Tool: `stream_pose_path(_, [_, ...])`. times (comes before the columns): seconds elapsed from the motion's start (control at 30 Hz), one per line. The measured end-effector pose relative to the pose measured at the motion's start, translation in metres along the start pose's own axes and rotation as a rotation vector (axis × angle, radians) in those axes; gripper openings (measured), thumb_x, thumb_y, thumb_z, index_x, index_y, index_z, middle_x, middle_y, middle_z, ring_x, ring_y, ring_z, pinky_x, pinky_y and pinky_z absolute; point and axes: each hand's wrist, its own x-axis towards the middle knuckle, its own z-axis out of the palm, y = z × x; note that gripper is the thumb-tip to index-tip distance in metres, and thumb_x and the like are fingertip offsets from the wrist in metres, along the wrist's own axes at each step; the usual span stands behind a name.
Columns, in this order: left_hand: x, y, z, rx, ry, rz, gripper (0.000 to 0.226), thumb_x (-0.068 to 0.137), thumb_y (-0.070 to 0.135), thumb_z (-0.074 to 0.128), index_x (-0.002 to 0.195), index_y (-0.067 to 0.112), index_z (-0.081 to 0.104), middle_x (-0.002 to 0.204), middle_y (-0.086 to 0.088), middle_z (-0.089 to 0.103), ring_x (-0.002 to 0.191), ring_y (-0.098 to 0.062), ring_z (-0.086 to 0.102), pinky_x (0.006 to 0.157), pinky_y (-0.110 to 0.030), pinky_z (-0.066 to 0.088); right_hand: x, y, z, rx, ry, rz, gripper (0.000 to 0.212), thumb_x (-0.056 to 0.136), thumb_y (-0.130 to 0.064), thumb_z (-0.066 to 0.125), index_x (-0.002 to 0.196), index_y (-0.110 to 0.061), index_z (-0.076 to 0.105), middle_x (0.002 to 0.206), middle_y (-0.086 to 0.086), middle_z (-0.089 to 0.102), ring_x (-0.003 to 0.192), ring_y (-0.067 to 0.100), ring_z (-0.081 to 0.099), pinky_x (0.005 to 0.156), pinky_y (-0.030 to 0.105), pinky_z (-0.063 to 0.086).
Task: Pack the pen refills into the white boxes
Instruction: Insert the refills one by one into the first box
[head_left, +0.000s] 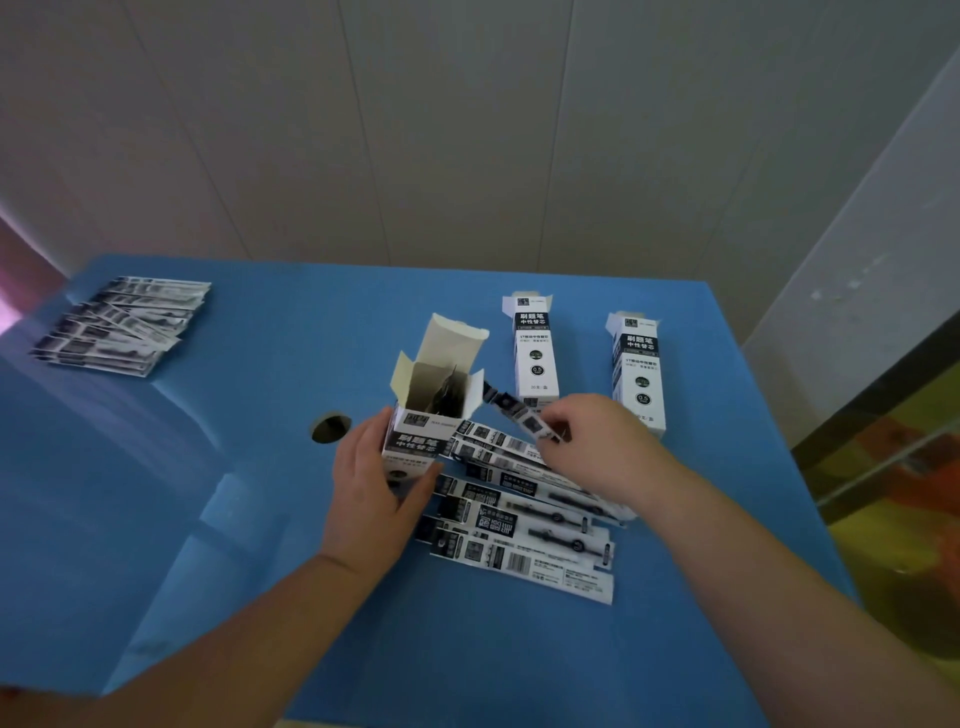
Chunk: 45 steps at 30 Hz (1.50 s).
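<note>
My left hand grips an upright white box with its top flaps open; dark refills show inside it. My right hand pinches one packaged pen refill, raised and pointing toward the open box mouth. Under my right hand lies a fanned pile of packaged refills on the blue table. Two more white boxes stand upright behind, one in the middle and one to the right.
A second stack of packaged refills lies at the far left of the table. A round hole is in the tabletop left of the held box. The table's right edge drops off near the rightmost box.
</note>
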Motion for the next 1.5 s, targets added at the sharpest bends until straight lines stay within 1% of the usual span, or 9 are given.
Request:
stream_pose_path(0.27, [0.002, -0.001, 0.001, 0.014, 0.001, -0.012, 0.073, 0.087, 0.019, 0.084, 0.149, 0.006, 0.049, 0.141, -0.012, 0.052, 0.137, -0.023, 0.042, 0.116, -0.047, 0.042, -0.010, -0.010, -0.035, 0.712, 0.045, 0.127, 0.008, 0.093, -0.016, 0.071, 0.094, -0.015, 0.079, 0.097, 0.010, 0.079, 0.098, 0.034, 0.073, 0.091, 0.051, 0.059])
stream_pose_path(0.4, [0.002, 0.000, 0.001, 0.015, 0.006, 0.019, 0.073, 0.085, 0.014, 0.085, 0.148, 0.003, 0.049, 0.139, -0.014, 0.053, 0.134, -0.025, 0.044, 0.117, -0.039, 0.040, -0.020, -0.021, -0.049, 0.897, 0.069, 0.083, 0.009, 0.091, -0.016, 0.073, 0.095, -0.010, 0.079, 0.096, 0.009, 0.079, 0.084, 0.025, 0.072, 0.083, 0.033, 0.056])
stream_pose_path(0.53, [0.000, -0.002, 0.002, 0.039, 0.049, 0.113, 0.074, 0.080, 0.003, 0.087, 0.144, -0.006, 0.050, 0.134, -0.022, 0.055, 0.129, -0.017, 0.043, 0.113, -0.005, 0.029, -0.030, -0.035, -0.060, 1.011, 0.136, 0.021, 0.012, 0.091, -0.020, 0.073, 0.083, -0.018, 0.082, 0.089, 0.008, 0.079, 0.072, 0.012, 0.060, 0.061, 0.022, 0.047])
stream_pose_path(0.63, [0.000, -0.002, 0.002, 0.031, 0.059, 0.154, 0.070, 0.083, 0.012, 0.084, 0.142, -0.006, 0.051, 0.133, -0.021, 0.056, 0.127, -0.012, 0.042, 0.114, -0.013, 0.034, -0.036, -0.046, -0.064, 1.098, 0.180, -0.058, 0.018, 0.093, -0.017, 0.071, 0.078, -0.018, 0.082, 0.085, 0.008, 0.079, 0.072, 0.015, 0.067, 0.059, 0.019, 0.054])
stream_pose_path(0.73, [0.001, -0.004, 0.004, 0.023, 0.066, 0.160, 0.067, 0.092, 0.031, 0.080, 0.140, -0.006, 0.052, 0.133, -0.020, 0.056, 0.126, -0.028, 0.049, 0.110, -0.050, 0.048, -0.037, -0.055, -0.063, 1.106, 0.261, -0.079, 0.014, 0.092, -0.017, 0.072, 0.080, -0.014, 0.079, 0.084, 0.007, 0.079, 0.070, 0.016, 0.070, 0.064, 0.020, 0.057])
stream_pose_path(0.8, [0.001, -0.006, 0.005, 0.037, 0.071, 0.216, 0.068, 0.091, 0.038, 0.075, 0.140, -0.003, 0.050, 0.132, -0.020, 0.056, 0.125, -0.033, 0.051, 0.104, -0.061, 0.051, -0.034, -0.059, -0.064, 1.095, 0.318, -0.083, 0.010, 0.092, -0.018, 0.073, 0.086, -0.012, 0.078, 0.085, 0.005, 0.080, 0.069, 0.016, 0.072, 0.067, 0.021, 0.059])
stream_pose_path(1.13, [0.000, -0.006, 0.006, 0.051, 0.089, 0.313, 0.070, 0.098, 0.063, 0.056, 0.144, 0.012, 0.040, 0.139, -0.005, 0.043, 0.130, -0.029, 0.046, 0.107, -0.054, 0.045, -0.032, -0.059, -0.047, 0.861, 0.337, -0.124, 0.011, 0.087, -0.035, 0.074, 0.086, -0.024, 0.078, 0.081, -0.005, 0.079, 0.072, 0.022, 0.076, 0.072, 0.045, 0.063])
stream_pose_path(1.27, [-0.001, -0.006, 0.006, 0.055, 0.093, 0.291, 0.068, 0.089, 0.046, 0.064, 0.144, 0.014, 0.039, 0.139, -0.003, 0.043, 0.131, -0.028, 0.046, 0.108, -0.055, 0.046, -0.034, -0.064, -0.042, 0.810, 0.314, -0.127, 0.014, 0.085, -0.040, 0.073, 0.089, -0.028, 0.077, 0.080, -0.005, 0.079, 0.074, 0.031, 0.074, 0.070, 0.056, 0.061])
stream_pose_path(1.5, [0.000, -0.008, 0.007, 0.034, 0.077, 0.293, 0.070, 0.094, 0.056, 0.063, 0.145, 0.014, 0.040, 0.140, -0.003, 0.043, 0.131, -0.028, 0.047, 0.105, -0.062, 0.051, -0.045, -0.076, -0.053, 0.648, 0.441, -0.156, 0.021, 0.085, -0.039, 0.072, 0.085, -0.018, 0.072, 0.072, 0.002, 0.075, 0.065, 0.027, 0.072, 0.059, 0.051, 0.058])
